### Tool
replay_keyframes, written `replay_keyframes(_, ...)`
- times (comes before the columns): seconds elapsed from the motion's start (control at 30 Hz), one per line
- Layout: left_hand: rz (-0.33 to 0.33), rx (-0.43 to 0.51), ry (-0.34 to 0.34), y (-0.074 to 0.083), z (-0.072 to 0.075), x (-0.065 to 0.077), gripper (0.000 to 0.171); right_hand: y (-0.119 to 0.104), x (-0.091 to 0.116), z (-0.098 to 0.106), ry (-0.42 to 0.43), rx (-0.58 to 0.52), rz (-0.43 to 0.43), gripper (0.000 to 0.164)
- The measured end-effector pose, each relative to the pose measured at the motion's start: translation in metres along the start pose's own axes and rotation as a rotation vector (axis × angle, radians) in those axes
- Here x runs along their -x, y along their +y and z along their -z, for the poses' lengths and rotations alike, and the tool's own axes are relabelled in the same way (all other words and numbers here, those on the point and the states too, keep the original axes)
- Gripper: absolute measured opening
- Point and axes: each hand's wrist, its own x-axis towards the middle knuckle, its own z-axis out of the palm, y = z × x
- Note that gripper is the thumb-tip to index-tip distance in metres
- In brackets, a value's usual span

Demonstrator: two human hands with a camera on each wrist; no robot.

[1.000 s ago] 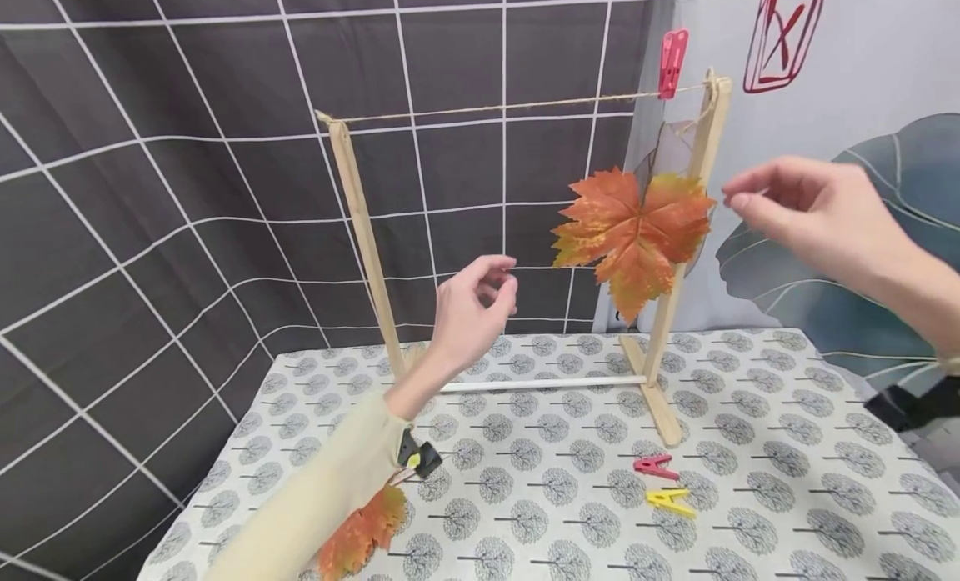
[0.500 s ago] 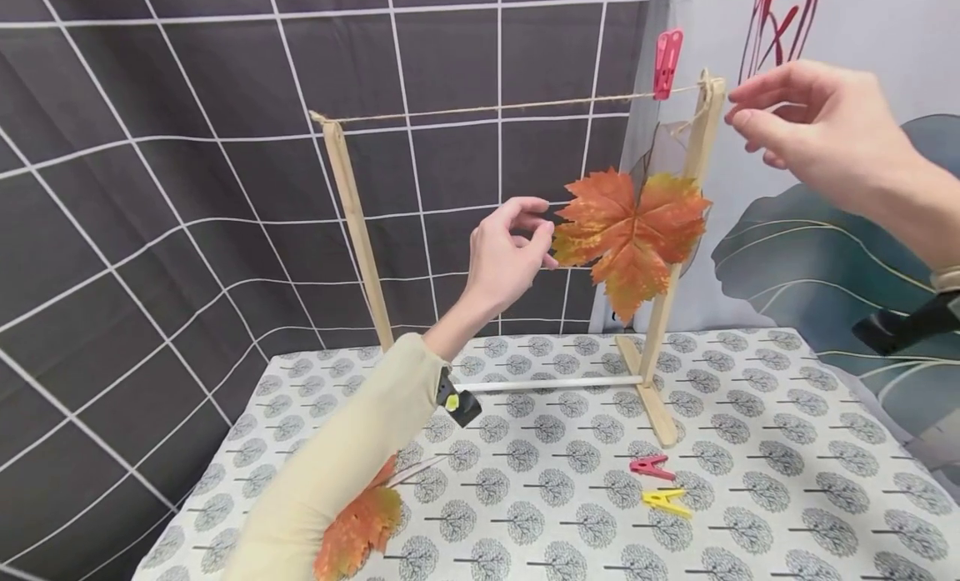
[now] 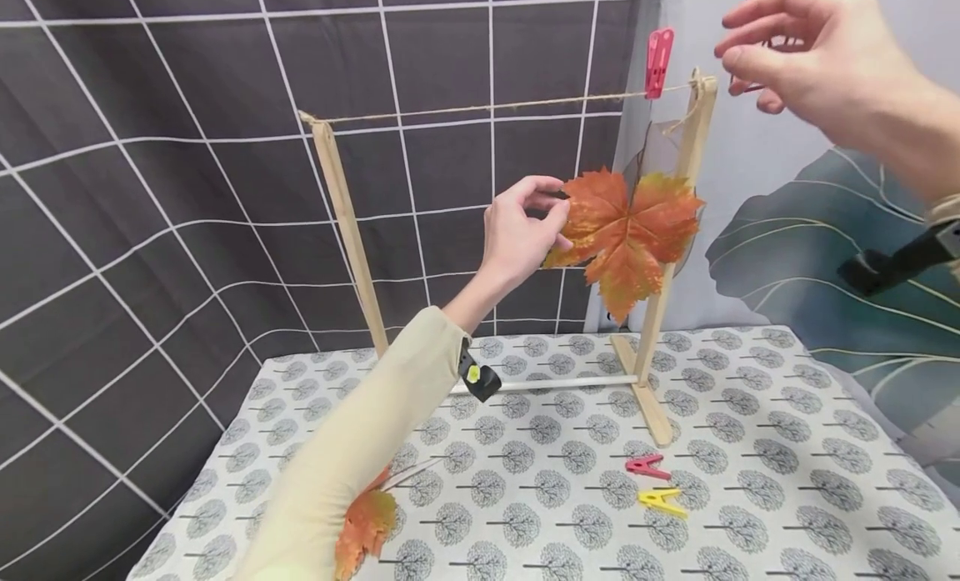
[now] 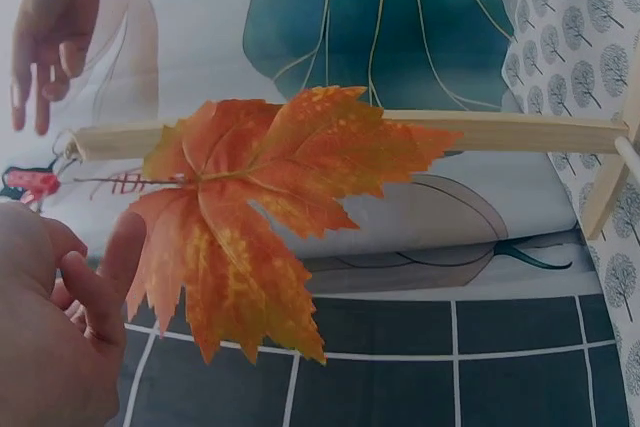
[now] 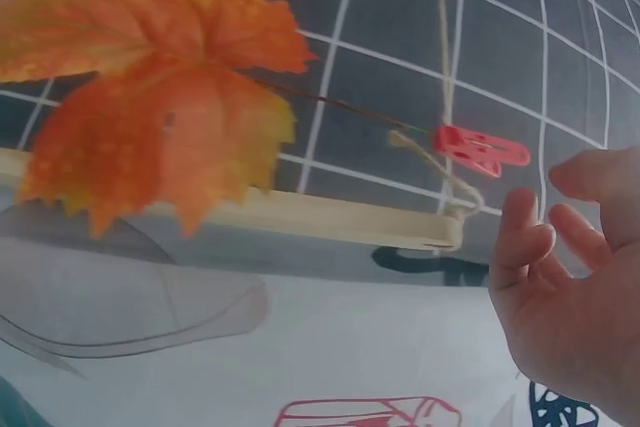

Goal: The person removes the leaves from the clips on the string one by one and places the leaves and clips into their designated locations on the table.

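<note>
An orange maple leaf (image 3: 626,231) hangs by its stem from a red clothespin (image 3: 658,62) clipped on the twine line (image 3: 480,108). My left hand (image 3: 521,231) is at the leaf's left edge with fingers loosely bent; in the left wrist view a finger overlaps that edge, and I cannot tell whether it touches. My right hand (image 3: 832,56) is in the air right of the post top, fingers relaxed, holding nothing. In the right wrist view it stands apart from the clothespin (image 5: 482,150). A second maple leaf (image 3: 367,523) lies on the table, partly behind my left sleeve.
The wooden frame has a left post (image 3: 347,231), a right post (image 3: 697,135) and a white lower bar (image 3: 562,384). A red clothespin (image 3: 647,467) and a yellow clothespin (image 3: 663,503) lie on the tree-patterned tablecloth (image 3: 555,531). A dark gridded curtain (image 3: 187,181) hangs behind.
My left hand has moved up and right to the hanging leaf's edge. My right hand has risen from beside the leaf to above the post top. The leaf still hangs from its clothespin.
</note>
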Motion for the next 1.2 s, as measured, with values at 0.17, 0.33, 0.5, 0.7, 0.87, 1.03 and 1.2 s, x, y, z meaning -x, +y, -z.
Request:
replay_keyframes(0.17, -0.021, 0.031, 0.014, 0.007, -0.008, -0.008, 0.021, -0.010, -0.013, 0.001, -0.033, 0.068, 0.013, 0.033)
replay_keyframes(0.33, 0.002, 0.023, -0.004, 0.017, -0.020, -0.017, 0.021, -0.013, -0.022, -0.001, -0.063, 0.138, -0.013, 0.038)
replay_keyframes(0.5, -0.001, 0.038, -0.022, 0.020, -0.031, -0.022, 0.020, -0.013, -0.027, 0.001, -0.078, 0.202, -0.037, 0.032)
replay_keyframes(0.7, -0.012, 0.030, 0.017, 0.020, -0.035, -0.029, 0.020, -0.016, -0.035, 0.002, -0.110, 0.274, -0.053, 0.031)
replay_keyframes(0.87, 0.012, 0.034, 0.002, 0.021, -0.038, -0.033, 0.021, -0.019, -0.042, 0.000, -0.152, 0.269, -0.074, 0.028)
replay_keyframes(1.03, 0.062, 0.024, 0.004, 0.022, -0.041, -0.036, 0.023, -0.021, -0.046, -0.006, -0.179, 0.259, -0.104, 0.029)
replay_keyframes(1.2, 0.085, 0.043, 0.003, 0.022, -0.044, -0.039, 0.024, -0.023, -0.048, -0.010, -0.179, 0.282, -0.107, 0.031)
